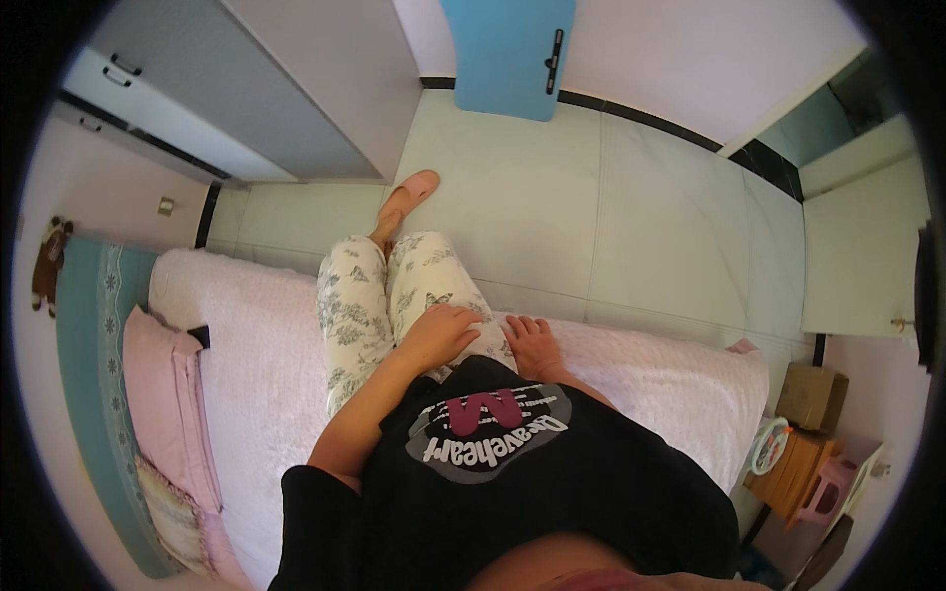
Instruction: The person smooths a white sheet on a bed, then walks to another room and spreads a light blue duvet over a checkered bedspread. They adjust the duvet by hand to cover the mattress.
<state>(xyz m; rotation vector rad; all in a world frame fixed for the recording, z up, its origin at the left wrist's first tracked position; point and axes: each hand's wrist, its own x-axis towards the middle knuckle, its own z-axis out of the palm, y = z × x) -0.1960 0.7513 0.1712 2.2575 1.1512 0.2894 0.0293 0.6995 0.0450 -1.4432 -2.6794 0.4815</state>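
I am seated on a bed with a pale pink fleecy bedspread, wearing a black T-shirt that bears writing. My left hand lies over the thigh of my white patterned trousers, holding nothing, its fingers slightly apart. Beside the same thigh, my right hand rests with spread fingers at the bed's edge, also without anything in it. A pink slipper is on one foot on the floor; the other foot is mostly hidden.
Pale floor tiles lie ahead. A grey wardrobe stands at the left, and a blue board leans on the wall. Pink pillows lie by the teal headboard. At right are a cardboard box and a pink stool.
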